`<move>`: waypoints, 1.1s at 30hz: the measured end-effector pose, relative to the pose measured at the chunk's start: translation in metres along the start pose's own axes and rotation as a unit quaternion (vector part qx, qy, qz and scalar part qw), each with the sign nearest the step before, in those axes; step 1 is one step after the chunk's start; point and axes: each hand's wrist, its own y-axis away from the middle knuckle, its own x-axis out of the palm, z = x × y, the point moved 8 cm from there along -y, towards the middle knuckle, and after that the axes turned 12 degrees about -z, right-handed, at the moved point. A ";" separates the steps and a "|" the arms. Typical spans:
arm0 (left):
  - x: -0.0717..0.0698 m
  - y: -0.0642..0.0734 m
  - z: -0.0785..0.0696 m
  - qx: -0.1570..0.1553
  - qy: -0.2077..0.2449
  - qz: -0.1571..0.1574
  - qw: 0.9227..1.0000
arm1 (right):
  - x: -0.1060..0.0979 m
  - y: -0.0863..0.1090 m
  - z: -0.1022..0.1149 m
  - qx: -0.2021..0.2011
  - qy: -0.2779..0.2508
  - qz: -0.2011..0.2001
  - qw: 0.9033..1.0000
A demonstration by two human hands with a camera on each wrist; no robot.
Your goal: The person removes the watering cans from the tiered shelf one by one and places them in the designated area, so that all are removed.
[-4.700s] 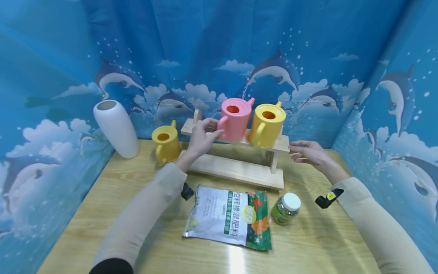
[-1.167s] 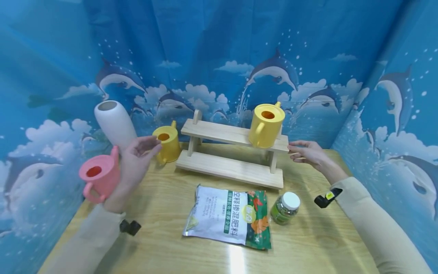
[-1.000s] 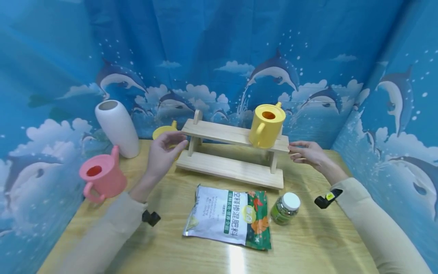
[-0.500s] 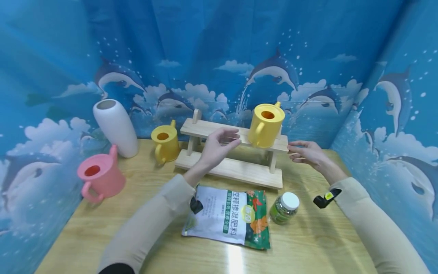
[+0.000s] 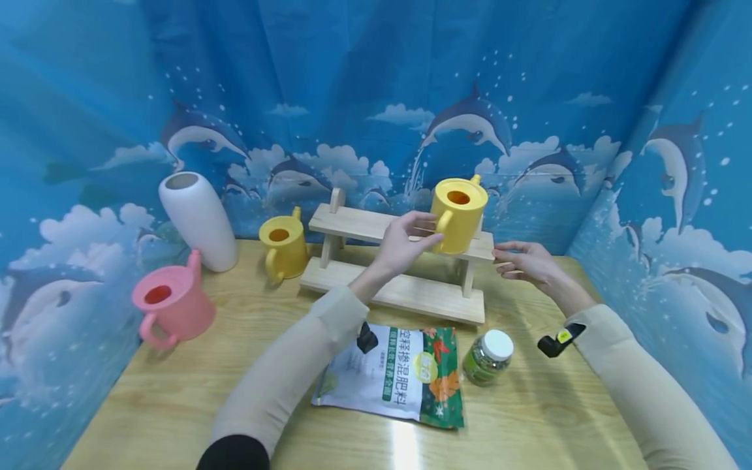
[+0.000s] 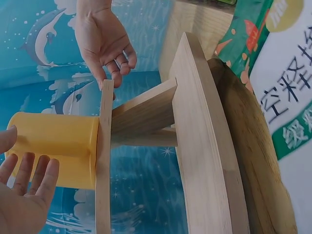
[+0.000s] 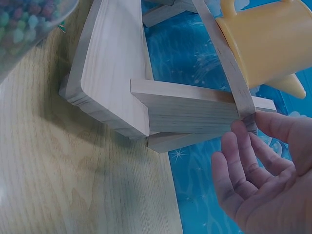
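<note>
A yellow watering can (image 5: 461, 212) stands on the upper board at the right end of a two-tier wooden shelf (image 5: 364, 222). My left hand (image 5: 405, 245) is at its left side, thumb and fingers parted beside the handle; contact cannot be told. In the left wrist view the fingers (image 6: 31, 178) lie in front of the can. My right hand (image 5: 529, 264) pinches the right end of the upper board, thumb on top and fingertips below in the right wrist view. A pink watering can (image 5: 182, 303) stands at the table's left, near a second yellow watering can (image 5: 288, 245).
A white vase (image 5: 200, 219) stands at the back left, by the dolphin-print curtain (image 5: 376, 85). In front of the shelf lie a silver and green fertilizer bag (image 5: 376, 378) and a white-capped clear jar (image 5: 489, 357) of coloured granules. The wooden table (image 5: 282, 418) carries everything.
My left hand took the pink watering can off the shelf to the table's left, let go, then came back right to the yellow can. The right hand stayed at the shelf's end.
</note>
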 end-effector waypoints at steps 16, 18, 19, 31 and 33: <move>0.001 0.001 0.001 -0.014 -0.040 0.004 0.999 | 0.000 0.000 0.000 0.002 -0.002 -0.001 1.000; -0.004 0.003 0.001 -0.010 -0.037 0.005 0.999 | 0.000 -0.001 0.000 0.004 -0.004 0.000 1.000; -0.007 0.004 0.001 -0.008 -0.036 0.004 0.999 | 0.000 -0.001 0.000 0.005 -0.005 0.000 1.000; -0.077 0.039 -0.005 0.023 -0.021 -0.046 0.998 | 0.000 0.000 0.000 0.004 0.002 -0.001 1.000; -0.094 0.049 -0.003 0.021 -0.028 -0.060 0.998 | 0.000 0.000 0.001 -0.001 0.002 0.001 1.000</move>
